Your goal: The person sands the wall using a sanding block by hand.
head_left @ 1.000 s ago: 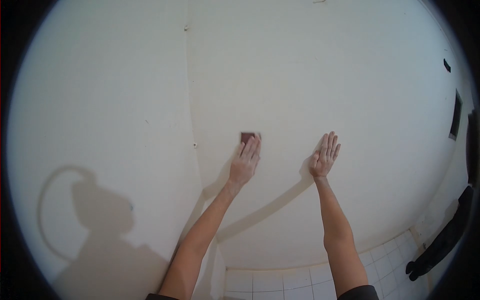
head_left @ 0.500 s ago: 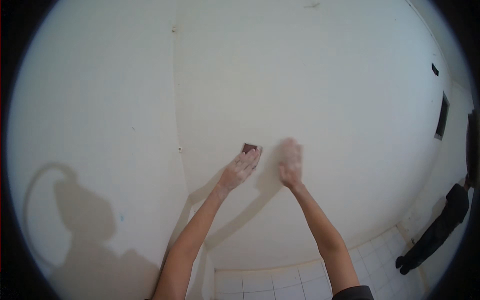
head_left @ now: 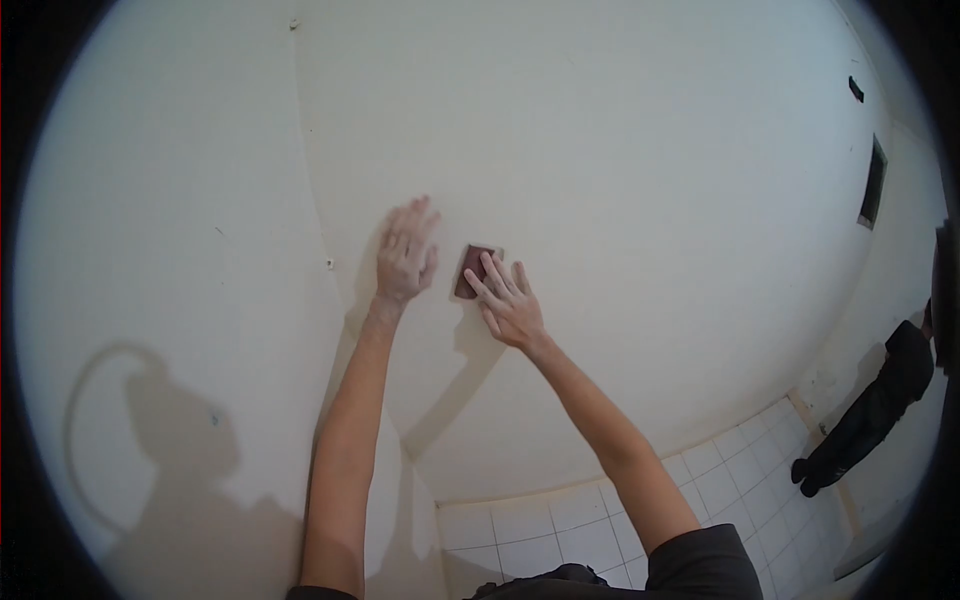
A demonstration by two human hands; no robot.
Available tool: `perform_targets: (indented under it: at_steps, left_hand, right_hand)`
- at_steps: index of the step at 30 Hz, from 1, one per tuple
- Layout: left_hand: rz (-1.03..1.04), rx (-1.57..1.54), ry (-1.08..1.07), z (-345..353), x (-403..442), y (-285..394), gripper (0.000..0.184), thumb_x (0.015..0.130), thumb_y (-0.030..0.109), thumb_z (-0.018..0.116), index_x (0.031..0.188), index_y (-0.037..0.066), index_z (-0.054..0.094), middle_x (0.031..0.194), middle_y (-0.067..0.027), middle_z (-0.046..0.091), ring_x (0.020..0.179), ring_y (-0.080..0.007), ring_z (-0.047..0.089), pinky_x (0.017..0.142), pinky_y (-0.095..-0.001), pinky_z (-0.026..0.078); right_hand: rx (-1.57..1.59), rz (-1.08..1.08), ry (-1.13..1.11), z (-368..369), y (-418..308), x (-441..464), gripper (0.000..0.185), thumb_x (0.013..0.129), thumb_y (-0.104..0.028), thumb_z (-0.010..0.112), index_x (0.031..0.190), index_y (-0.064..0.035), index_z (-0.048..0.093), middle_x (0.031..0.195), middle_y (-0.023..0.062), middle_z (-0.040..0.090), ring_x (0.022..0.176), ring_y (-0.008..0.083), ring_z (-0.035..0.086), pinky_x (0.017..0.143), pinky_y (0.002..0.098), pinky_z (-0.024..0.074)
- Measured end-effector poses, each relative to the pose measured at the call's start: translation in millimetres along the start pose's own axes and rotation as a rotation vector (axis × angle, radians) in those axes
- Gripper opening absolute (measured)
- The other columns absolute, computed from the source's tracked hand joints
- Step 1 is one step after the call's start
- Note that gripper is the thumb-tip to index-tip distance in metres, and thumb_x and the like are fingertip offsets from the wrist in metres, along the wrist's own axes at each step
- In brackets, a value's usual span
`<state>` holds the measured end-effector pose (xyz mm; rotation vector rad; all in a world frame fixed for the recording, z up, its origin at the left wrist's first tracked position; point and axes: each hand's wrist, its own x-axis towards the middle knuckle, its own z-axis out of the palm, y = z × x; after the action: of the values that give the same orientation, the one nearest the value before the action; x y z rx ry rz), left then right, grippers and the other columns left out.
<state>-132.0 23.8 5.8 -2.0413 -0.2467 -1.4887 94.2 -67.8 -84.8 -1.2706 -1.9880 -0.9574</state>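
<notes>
A dark reddish-brown rectangular piece, apparently sandpaper [head_left: 471,268], lies flat on the white wall [head_left: 620,200]. The spread fingers of my right hand [head_left: 514,312] press it against the surface and cover its right part. To the left of it, my left hand [head_left: 402,258] is raised close to the wall near the corner, its fingers apart and slightly blurred, holding nothing. Whether its palm touches the wall, I cannot tell.
A second wall [head_left: 180,250] meets this one along a corner at the left and carries my shadow. White floor tiles [head_left: 585,540] lie below. At far right stands a person in dark clothes [head_left: 880,400], near a dark rectangular opening [head_left: 872,182].
The sandpaper has passed from under my left hand to under my right. My left hand has moved up and left off it; my right hand has come leftward. The view has shifted slightly.
</notes>
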Motion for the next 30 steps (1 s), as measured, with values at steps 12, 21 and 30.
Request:
perform_targets:
  at_steps: [12, 21, 30]
  left_hand:
    - [-0.070, 0.235, -0.093, -1, 4, -9, 0.058, 0.094, 0.013, 0.054, 0.152, 0.016, 0.053, 0.162, -0.0043, 0.046, 0.150, -0.0225, 0.042, 0.125, -0.0498, 0.031]
    - [-0.090, 0.243, -0.072, 1, 3, -8, 0.059, 0.092, 0.012, 0.053, 0.150, 0.016, 0.055, 0.160, -0.0045, 0.049, 0.149, -0.0223, 0.043, 0.124, -0.0497, 0.032]
    - [-0.096, 0.232, -0.063, 3, -1, -12, 0.059, 0.091, 0.011, 0.053, 0.150, 0.016, 0.056, 0.159, -0.0049, 0.050, 0.147, -0.0222, 0.046, 0.124, -0.0494, 0.033]
  right_hand:
    - [0.527, 0.969, 0.392, 105, -136, -106, 0.072, 0.105, -0.029, 0.040, 0.163, 0.0053, 0.016, 0.170, 0.0328, 0.001, 0.160, 0.0447, -0.002, 0.125, 0.0629, -0.0016]
    - [0.187, 0.520, 0.326, 32, -59, 59, 0.076, 0.104, -0.036, 0.046, 0.163, 0.0045, 0.021, 0.170, 0.0276, 0.019, 0.159, 0.0414, 0.017, 0.121, 0.0714, -0.0007]
    - [-0.004, 0.340, 0.265, 101, -43, -22, 0.058, 0.104, -0.028, 0.055, 0.157, -0.0064, 0.044, 0.162, 0.0212, 0.041, 0.151, 0.0355, 0.039, 0.125, 0.0648, 0.0088]
